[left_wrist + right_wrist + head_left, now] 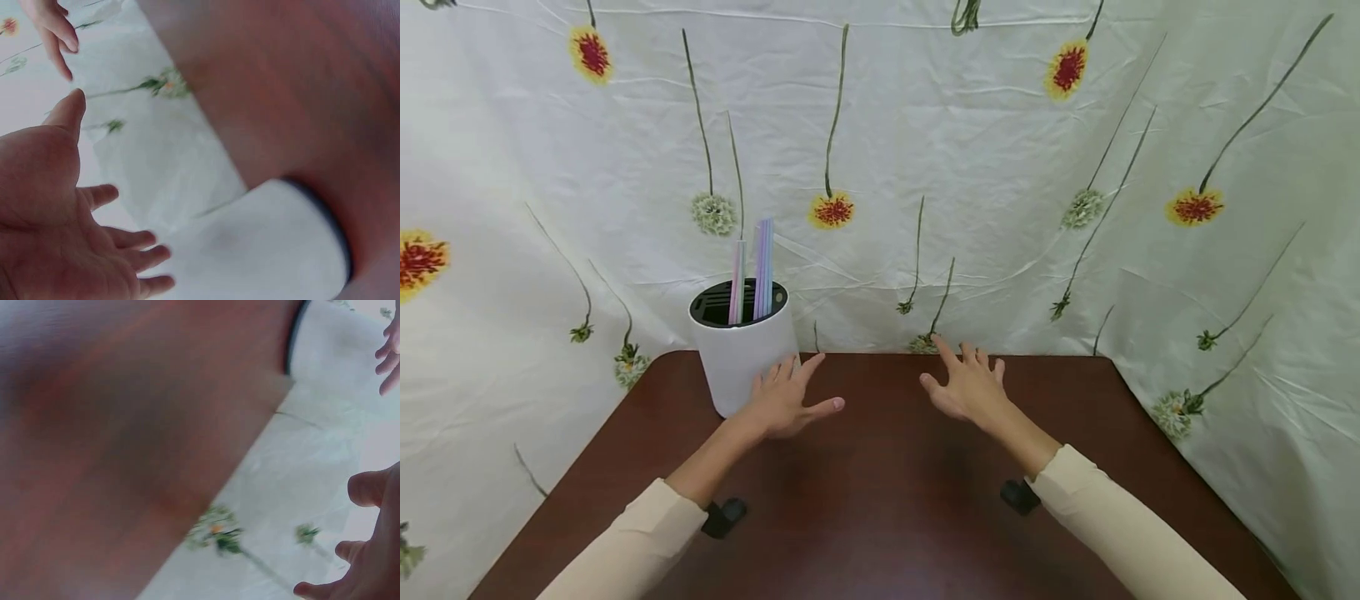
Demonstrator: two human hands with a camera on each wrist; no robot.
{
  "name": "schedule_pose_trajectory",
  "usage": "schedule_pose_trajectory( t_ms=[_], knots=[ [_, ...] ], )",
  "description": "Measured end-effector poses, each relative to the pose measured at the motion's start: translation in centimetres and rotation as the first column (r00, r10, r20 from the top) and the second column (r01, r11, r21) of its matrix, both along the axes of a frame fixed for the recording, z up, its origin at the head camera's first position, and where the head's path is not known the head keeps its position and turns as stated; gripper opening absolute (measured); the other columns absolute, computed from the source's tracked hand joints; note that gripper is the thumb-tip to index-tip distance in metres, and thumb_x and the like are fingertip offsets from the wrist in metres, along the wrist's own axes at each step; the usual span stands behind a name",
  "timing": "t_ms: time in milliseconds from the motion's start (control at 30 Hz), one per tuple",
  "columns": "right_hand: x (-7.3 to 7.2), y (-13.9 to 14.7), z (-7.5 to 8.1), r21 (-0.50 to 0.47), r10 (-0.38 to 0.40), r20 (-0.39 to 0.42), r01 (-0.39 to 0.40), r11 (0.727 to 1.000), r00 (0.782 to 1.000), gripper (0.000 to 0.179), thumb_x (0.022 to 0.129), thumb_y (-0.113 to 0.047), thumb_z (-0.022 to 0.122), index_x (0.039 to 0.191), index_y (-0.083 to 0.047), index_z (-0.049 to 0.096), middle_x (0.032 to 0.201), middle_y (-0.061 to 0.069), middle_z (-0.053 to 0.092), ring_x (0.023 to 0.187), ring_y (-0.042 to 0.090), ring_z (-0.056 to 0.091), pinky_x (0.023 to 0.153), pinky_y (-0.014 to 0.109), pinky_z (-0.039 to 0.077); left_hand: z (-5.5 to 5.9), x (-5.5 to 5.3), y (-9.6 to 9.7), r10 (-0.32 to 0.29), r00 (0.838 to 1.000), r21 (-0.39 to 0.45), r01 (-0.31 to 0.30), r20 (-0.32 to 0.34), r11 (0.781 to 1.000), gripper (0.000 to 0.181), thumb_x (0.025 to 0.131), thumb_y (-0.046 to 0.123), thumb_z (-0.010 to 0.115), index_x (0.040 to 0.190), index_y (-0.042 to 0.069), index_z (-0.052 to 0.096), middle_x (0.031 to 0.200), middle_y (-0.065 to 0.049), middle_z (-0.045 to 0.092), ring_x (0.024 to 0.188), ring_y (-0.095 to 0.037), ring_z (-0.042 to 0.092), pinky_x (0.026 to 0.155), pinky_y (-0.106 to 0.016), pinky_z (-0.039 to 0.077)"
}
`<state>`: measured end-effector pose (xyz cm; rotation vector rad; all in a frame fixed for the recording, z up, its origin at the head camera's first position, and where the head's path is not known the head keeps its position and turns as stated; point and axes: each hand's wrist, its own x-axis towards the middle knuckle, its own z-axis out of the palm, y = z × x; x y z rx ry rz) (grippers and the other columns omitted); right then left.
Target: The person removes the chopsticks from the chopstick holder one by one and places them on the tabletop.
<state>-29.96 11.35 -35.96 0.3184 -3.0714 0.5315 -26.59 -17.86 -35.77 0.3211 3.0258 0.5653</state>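
Note:
A white oval holder [741, 367] with a black slotted top [711, 307] stands at the back left of the dark brown table [880, 500]. Thin pastel straw-like sticks, one bunch [763, 267] taller than the other [737, 283], rise upright from it. My left hand [778, 404] hovers by the holder's right front with fingers spread; whether the fingertips touch it I cannot tell. In the left wrist view the palm [50, 212] holds nothing. My right hand [970, 387] is over the back middle of the table, fingers apart, holding nothing.
A white cloth [1000, 167] printed with flowers hangs behind the table and along both sides. The table's back edge [880, 354] runs just beyond the hands. Black straps or devices sit at the left wrist [724, 518] and the right wrist [1019, 497].

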Motion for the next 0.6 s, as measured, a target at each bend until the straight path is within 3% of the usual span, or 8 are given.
schedule_pose_trajectory(
  t_ms=[167, 333, 467, 600],
  knots=[
    [-0.8, -3.6, 2.3, -0.063, 0.078, -0.012, -0.079, 0.995, 0.997, 0.069, 0.104, -0.052, 0.045, 0.164, -0.034, 0.017, 0.165, 0.023, 0.022, 0.153, 0.047, 0.018, 0.121, 0.068, 0.012, 3.8, 1.1, -2.5, -0.050, 0.998, 0.013, 0.050, -0.023, 0.999, 0.083, 0.100, 0.057, 0.056, 0.157, 0.001, 0.033, 0.154, -0.036, 0.036, 0.141, -0.053, 0.038, 0.112, -0.067, 0.034],
    [-1.5, -7.3, 3.9, -0.172, 0.130, -0.005, -0.129, 0.977, 0.992, 0.067, 0.104, -0.050, 0.046, 0.163, -0.033, 0.020, 0.166, 0.022, 0.023, 0.154, 0.044, 0.018, 0.122, 0.064, 0.018, 7.6, 1.2, -5.3, -0.017, 1.000, 0.008, 0.017, 0.020, 1.000, 0.077, 0.103, 0.056, 0.051, 0.154, 0.001, 0.038, 0.153, -0.032, 0.042, 0.138, -0.051, 0.043, 0.107, -0.064, 0.041],
    [-2.2, -10.3, 4.9, -0.256, 0.153, 0.002, -0.147, 0.955, 0.988, 0.066, 0.104, -0.050, 0.046, 0.163, -0.034, 0.021, 0.165, 0.020, 0.027, 0.153, 0.040, 0.025, 0.119, 0.061, 0.029, 10.2, 0.7, -8.2, 0.053, 0.998, 0.039, -0.052, -0.034, 0.998, 0.059, 0.106, 0.046, 0.050, 0.142, 0.001, 0.055, 0.138, -0.031, 0.057, 0.125, -0.048, 0.056, 0.097, -0.060, 0.049],
    [-2.8, -13.1, 5.9, -0.323, 0.166, -0.024, -0.165, 0.932, 0.986, 0.066, 0.104, -0.048, 0.046, 0.163, -0.031, 0.024, 0.162, 0.014, 0.036, 0.149, 0.036, 0.035, 0.118, 0.054, 0.035, 11.2, -0.6, -11.0, 0.182, 0.980, 0.096, -0.174, -0.078, 0.980, 0.055, 0.108, 0.042, 0.043, 0.146, 0.002, 0.051, 0.142, -0.034, 0.052, 0.127, -0.052, 0.052, 0.099, -0.064, 0.046]
  ],
)
